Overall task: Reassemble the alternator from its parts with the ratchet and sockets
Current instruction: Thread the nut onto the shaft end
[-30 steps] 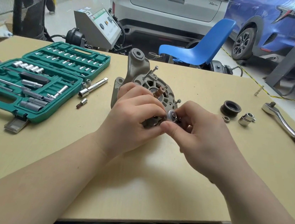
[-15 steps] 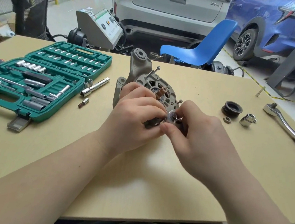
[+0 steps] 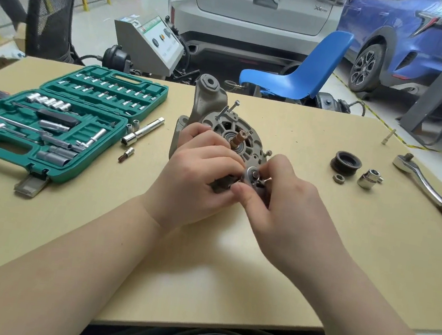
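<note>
Grey alternator (image 3: 219,122), copper-tipped shaft (image 3: 239,137) exposed.

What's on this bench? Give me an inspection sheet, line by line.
Surface: tan table.
Job's things: alternator upright at centre; pulley, nut, socket and ratchet to its right; open socket case on the left.
Clutter: loose sockets and extension beside the case.
Hands: left hand grips the alternator; right hand pinches a small fitting on it.
Cables: nothing seen on the table.
Surroundings: blue chair, cars behind.
</note>
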